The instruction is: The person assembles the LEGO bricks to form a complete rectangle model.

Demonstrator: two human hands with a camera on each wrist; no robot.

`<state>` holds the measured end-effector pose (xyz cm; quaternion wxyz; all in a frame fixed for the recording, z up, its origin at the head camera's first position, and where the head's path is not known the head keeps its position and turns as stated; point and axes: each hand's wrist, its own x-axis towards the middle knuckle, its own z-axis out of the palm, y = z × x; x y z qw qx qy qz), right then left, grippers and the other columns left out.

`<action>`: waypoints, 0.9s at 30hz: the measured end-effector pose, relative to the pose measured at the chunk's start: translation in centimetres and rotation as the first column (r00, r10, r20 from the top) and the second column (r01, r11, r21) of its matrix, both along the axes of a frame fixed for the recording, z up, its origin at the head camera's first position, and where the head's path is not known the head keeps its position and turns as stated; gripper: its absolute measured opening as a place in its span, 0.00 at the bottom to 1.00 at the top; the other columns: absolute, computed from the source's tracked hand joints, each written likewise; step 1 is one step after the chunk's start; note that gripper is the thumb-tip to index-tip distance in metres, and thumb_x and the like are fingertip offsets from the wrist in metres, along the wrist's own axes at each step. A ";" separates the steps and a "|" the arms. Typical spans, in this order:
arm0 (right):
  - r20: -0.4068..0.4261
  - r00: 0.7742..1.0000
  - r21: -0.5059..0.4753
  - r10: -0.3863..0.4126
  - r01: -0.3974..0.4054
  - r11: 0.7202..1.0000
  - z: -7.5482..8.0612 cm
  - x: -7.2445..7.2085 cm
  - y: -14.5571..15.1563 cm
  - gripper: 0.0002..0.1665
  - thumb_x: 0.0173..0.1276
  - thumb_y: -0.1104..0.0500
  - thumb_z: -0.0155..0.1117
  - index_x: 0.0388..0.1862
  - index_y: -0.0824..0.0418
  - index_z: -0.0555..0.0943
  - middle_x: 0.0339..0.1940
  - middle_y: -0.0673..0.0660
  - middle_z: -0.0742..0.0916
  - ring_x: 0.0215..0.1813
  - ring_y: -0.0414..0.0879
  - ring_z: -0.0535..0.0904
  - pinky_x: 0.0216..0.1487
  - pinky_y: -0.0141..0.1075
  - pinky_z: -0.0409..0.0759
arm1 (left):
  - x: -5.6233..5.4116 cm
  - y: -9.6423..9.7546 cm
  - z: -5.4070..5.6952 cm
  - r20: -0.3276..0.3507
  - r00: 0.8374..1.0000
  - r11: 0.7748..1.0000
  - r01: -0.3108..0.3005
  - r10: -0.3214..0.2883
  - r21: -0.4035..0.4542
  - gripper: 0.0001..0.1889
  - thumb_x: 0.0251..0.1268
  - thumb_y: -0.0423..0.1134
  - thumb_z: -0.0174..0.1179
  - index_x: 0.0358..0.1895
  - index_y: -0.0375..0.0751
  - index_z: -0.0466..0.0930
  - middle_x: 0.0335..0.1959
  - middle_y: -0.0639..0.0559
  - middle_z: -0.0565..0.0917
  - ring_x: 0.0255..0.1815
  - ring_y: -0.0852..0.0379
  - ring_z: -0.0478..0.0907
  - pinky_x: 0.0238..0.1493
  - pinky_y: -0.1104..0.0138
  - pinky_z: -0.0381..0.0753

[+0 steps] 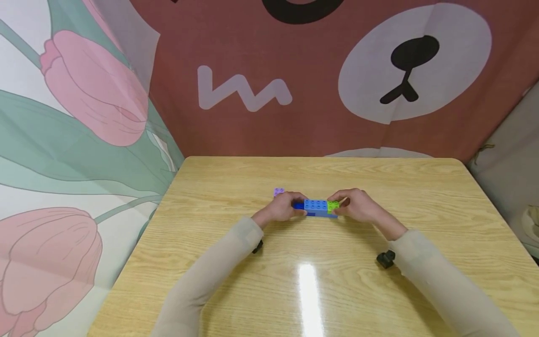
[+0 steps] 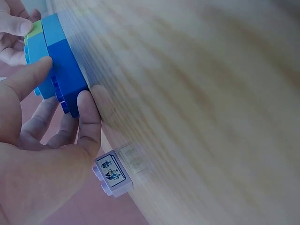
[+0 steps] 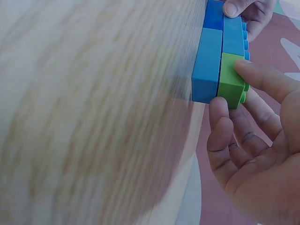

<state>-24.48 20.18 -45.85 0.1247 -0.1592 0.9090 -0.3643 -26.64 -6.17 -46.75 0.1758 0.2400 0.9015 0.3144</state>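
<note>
A low two-layer row of toy building bricks lies on the table. Its bottom layer has a dark blue brick (image 2: 65,68) at the left and a light blue brick (image 3: 206,65) at the right. On top sit another light blue brick (image 1: 316,204) and, at the right end, a green brick (image 1: 333,206). My left hand (image 1: 283,207) grips the left end, thumb against the upper light blue brick, other fingers around the dark blue one. With thumb and fingers, my right hand (image 1: 358,205) pinches the green brick, partly hiding it in the head view.
A purple brick (image 2: 112,173) with a printed picture stands on the table (image 1: 236,180) just beyond my left hand. Black wrist devices (image 1: 385,259) show beneath both forearms. Printed cloth (image 1: 244,131) hangs along the table's back and left sides.
</note>
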 end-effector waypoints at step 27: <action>0.040 0.999 -0.028 0.020 -0.019 0.999 -0.2 0.0 0.4 0.24 0.67 0.57 0.71 0.61 0.57 0.81 0.57 0.63 0.84 0.50 0.51 0.83 0.39 0.36 0.81 | -0.3 -1.5 0.4 0.019 0.998 0.994 -0.063 0.062 0.090 0.19 0.68 0.44 0.66 0.60 0.50 0.81 0.54 0.55 0.85 0.54 0.58 0.81 0.57 0.65 0.81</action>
